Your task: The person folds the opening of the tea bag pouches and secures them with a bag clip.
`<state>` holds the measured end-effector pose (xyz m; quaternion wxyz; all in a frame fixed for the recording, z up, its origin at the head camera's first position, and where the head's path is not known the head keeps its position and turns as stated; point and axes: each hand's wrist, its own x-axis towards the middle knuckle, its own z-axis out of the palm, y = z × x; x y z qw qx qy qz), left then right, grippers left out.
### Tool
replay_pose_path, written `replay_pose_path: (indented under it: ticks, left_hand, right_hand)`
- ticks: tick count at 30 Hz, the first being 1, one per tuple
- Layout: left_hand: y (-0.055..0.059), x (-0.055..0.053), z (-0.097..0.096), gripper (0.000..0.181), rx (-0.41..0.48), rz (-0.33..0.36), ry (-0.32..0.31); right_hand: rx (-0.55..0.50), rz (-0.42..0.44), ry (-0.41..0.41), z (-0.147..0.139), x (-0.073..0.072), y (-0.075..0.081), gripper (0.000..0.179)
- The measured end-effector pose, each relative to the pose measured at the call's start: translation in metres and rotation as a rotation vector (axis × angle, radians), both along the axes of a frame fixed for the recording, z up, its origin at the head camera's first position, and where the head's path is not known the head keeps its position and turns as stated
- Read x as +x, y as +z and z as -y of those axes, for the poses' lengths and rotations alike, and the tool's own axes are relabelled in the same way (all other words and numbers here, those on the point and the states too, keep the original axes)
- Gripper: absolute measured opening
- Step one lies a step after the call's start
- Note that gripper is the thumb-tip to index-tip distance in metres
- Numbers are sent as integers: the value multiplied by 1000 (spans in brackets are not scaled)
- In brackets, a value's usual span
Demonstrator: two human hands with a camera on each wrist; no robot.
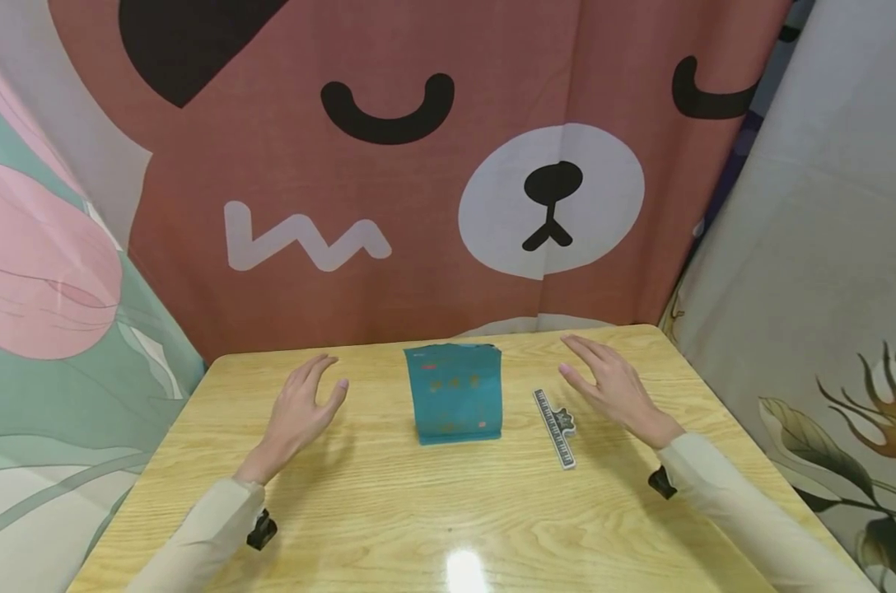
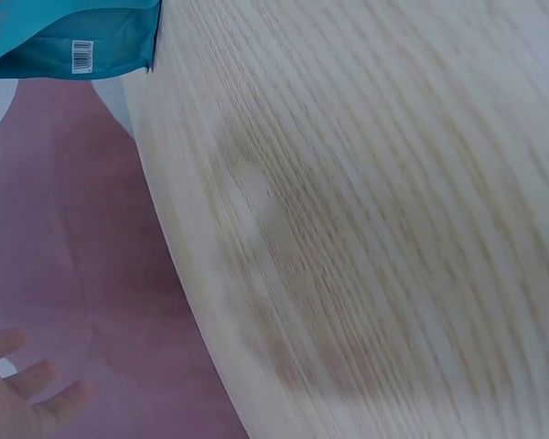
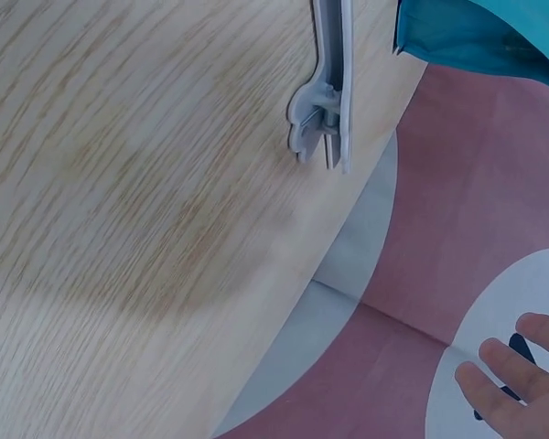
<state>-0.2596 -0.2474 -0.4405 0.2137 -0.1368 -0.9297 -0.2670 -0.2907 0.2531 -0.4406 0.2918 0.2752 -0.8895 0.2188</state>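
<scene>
A teal pouch bag point(image 1: 457, 395) stands upright near the back of the table, its top edge slightly crumpled. To its right lies a grey and white sealing clip point(image 1: 555, 428) with a long striped bar and a small shaped lever. My left hand point(image 1: 300, 412) hovers left of the bag, fingers loosely bent, holding nothing. On the other side my right hand point(image 1: 618, 387) is held over the table just right of the clip, also holding nothing. The right wrist view shows the clip point(image 3: 328, 91) side on, with part of the bag point(image 3: 480, 37) beyond it.
The light wood table point(image 1: 389, 511) ends at a back edge against a hanging curtain point(image 1: 418, 305) with a bear face. Patterned cloths hang at the left point(image 1: 48, 272) and right point(image 1: 826, 247). Dark wrist devices sit under both sleeves.
</scene>
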Motion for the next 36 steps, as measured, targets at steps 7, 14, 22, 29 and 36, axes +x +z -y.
replay_pose_path:
  ticks: [7, 14, 22, 29, 36]
  left_hand:
    - [4, 0, -3, 55, 7, -8, -10]
    - [6, -1, -5, 53, 9, -13, -20]
    - [6, 0, -7, 52, 19, -17, -27]
    - [6, -1, -9, 50, 20, -28, -29]
    - [8, -2, -11, 48, 31, -49, -37]
  right_hand:
    - [-14, -5, 20, 5, 3, 5, 54]
    - [-26, -17, 40, 8, 4, 8, 54]
    - [-64, -10, 68, 16, 3, 10, 51]
    - [-84, -12, 87, 23, 3, 14, 51]
    - [-100, -5, 111, 32, 4, 19, 51]
